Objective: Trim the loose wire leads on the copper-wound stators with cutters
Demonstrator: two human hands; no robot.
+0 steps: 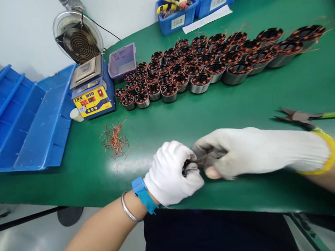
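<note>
My left hand (172, 175), in a white glove with a blue wrist strap, is wrapped round a motor stator (186, 167). Most of this stator is hidden by the glove; only its dark open end shows. Close against it, my right hand (240, 151), in a white knit glove with a yellow cuff, pinches thin copper wires (203, 160) that run out from the stator. The right fingers are slightly blurred. Both hands are just above the front part of the green table (246, 105).
Rows of wound stators (200, 82) stand behind my hands. Cutting pliers (301, 117) lie at right. A pile of copper wire scraps (115, 140) lies before a yellow-and-blue heating unit (93, 101). Blue trays (33, 124), a purple bin (121, 61) and tool boxes (178, 21) stand around.
</note>
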